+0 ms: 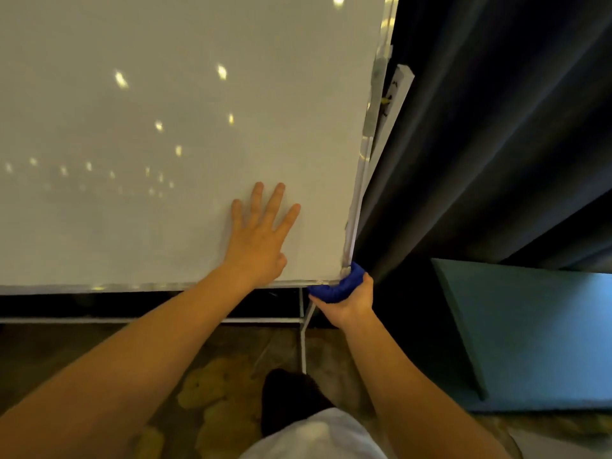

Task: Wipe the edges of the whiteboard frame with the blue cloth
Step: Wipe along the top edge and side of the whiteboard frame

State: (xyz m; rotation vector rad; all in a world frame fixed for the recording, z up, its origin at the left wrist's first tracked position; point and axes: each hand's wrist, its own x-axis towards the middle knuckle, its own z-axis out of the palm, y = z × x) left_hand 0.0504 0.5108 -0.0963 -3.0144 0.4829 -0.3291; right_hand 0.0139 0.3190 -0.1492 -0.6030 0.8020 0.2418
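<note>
A large whiteboard [159, 134] fills the upper left, with a thin silver frame [362, 180] along its right side and bottom edge. My left hand [260, 236] lies flat on the board face near the lower right corner, fingers spread, holding nothing. My right hand [351, 303] grips a bunched blue cloth [341, 286] and presses it against the board's bottom right corner, where the two frame edges meet. The corner itself is hidden under the cloth.
Dark curtains [490, 134] hang just right of the board. A teal upholstered block [536, 332] stands at lower right. White stand legs [303, 339] run below the board over a patterned carpet [215, 392]. My dark shoe [291, 399] is near the stand.
</note>
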